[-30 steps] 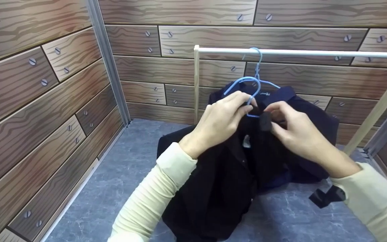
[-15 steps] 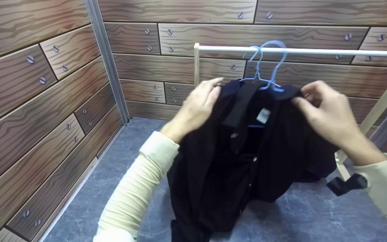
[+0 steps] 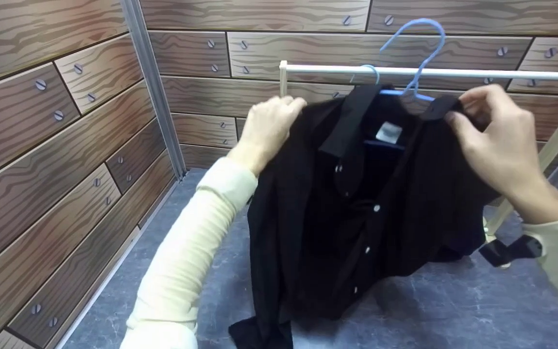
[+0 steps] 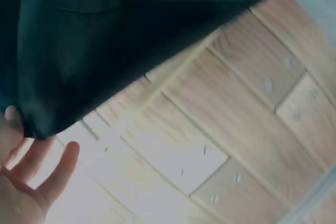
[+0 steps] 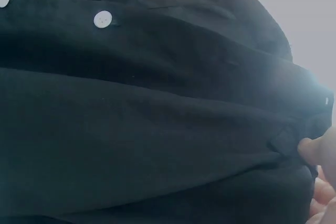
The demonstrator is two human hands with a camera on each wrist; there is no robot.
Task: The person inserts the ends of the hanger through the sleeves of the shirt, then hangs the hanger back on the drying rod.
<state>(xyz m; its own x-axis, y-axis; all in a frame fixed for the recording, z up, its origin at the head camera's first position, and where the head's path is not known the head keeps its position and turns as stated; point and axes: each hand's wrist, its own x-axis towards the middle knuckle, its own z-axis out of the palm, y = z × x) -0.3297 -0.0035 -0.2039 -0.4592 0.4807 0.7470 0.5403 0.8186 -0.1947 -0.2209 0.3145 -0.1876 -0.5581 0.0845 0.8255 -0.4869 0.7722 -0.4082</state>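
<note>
A black button-up shirt point(image 3: 327, 242) with white buttons and a pale collar label point(image 3: 389, 132) is held up on a blue hanger point(image 3: 422, 68). The hanger's hook rises above the rail and appears in front of it. My left hand point(image 3: 269, 126) grips the shirt at the shoulder on the left. In the left wrist view, the fingers point(image 4: 62, 174) pinch the cloth's corner. My right hand point(image 3: 506, 140) pinches the other shoulder beside the collar. The right wrist view shows the thumb point(image 5: 311, 151) on the black cloth. The hanger's arms are mostly hidden inside the shirt.
A white rail point(image 3: 502, 73) on wooden posts runs across the back right. A second blue hanger hook point(image 3: 376, 72) hangs on it, with a dark garment point(image 3: 468, 240) behind the shirt. Wood-patterned walls point(image 3: 90, 194) stand behind and left, above a grey marbled surface point(image 3: 453, 310).
My hands have left the hanger hook and collar and moved apart to the shirt's two shoulders. The shirt and its hanger have risen, bringing the hook above the rail.
</note>
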